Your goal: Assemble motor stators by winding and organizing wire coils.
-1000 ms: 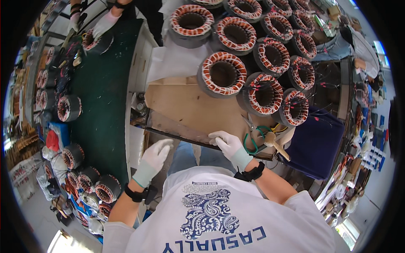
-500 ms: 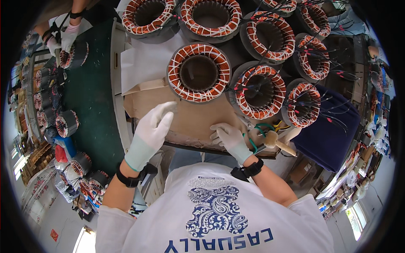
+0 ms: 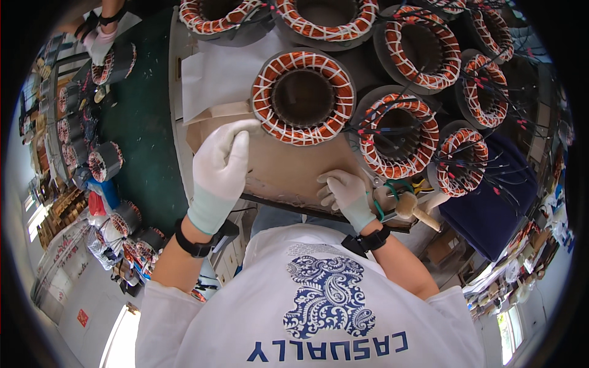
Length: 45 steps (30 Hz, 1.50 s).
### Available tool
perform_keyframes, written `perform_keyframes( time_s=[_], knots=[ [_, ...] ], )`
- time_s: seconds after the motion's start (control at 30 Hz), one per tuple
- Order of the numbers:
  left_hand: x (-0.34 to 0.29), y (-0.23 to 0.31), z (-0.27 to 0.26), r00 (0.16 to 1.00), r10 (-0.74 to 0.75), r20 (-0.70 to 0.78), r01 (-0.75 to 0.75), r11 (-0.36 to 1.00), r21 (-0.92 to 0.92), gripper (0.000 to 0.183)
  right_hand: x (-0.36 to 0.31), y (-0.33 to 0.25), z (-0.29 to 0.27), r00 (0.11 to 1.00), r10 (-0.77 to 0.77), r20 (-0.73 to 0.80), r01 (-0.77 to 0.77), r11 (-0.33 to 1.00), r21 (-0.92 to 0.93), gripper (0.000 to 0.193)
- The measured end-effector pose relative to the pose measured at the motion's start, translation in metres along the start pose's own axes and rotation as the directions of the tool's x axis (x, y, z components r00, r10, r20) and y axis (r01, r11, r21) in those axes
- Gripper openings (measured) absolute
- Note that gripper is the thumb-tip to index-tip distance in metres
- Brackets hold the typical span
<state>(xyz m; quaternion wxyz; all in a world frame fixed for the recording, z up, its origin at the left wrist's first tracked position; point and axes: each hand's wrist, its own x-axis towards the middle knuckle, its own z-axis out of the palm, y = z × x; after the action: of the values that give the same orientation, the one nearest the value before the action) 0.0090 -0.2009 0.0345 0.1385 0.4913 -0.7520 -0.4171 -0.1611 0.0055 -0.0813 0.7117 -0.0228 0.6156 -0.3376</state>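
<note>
Your left hand (image 3: 222, 162) has moved closer to nearest wound stator (image 3: 304, 135), contact unclear; right hand (image 3: 346, 192) loosely curled; both look empty. Stator: at brown sheet's (image 3: 288, 168) far edge, likely heavy, rigid; grip outer body, sparing delicate coils.

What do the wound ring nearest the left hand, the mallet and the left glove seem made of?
Wound ring: probably copper wire, slightly glossy, given its orange strands.
Mallet: likely wood, matte, judging by its pale tan colour.
Left glove: probably knit fabric, matte white with a pale green cuff, since it fits closely; any coating is unclear.
</note>
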Motion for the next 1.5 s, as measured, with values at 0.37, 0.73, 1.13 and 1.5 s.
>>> perform_keyframes(
  time_s=[0.37,0.73,1.13,1.5],
  knots=[
    [0.041,0.053,0.078,0.946,0.231,0.229,-0.321,0.774,0.546,0.040,-0.001,-0.003,0.005,0.998,0.000,-0.067,-0.004,0.998,-0.057,0.029],
    [0.035,0.008,0.091,0.842,0.538,0.043,-0.467,0.687,0.556,0.042,-0.001,0.004,0.013,0.989,-0.088,-0.117,0.077,0.993,-0.088,0.028],
    [-0.046,-0.070,0.038,0.986,-0.112,-0.121,-0.002,0.725,-0.688,0.032,0.065,-0.103,0.100,0.580,-0.748,-0.322,0.677,0.663,-0.320,0.044],
    [-0.129,-0.118,0.063,0.895,-0.403,0.189,0.393,0.515,-0.761,0.051,0.027,-0.170,0.178,0.542,-0.540,0.644,0.741,-0.056,-0.670,0.047]
  ],
)
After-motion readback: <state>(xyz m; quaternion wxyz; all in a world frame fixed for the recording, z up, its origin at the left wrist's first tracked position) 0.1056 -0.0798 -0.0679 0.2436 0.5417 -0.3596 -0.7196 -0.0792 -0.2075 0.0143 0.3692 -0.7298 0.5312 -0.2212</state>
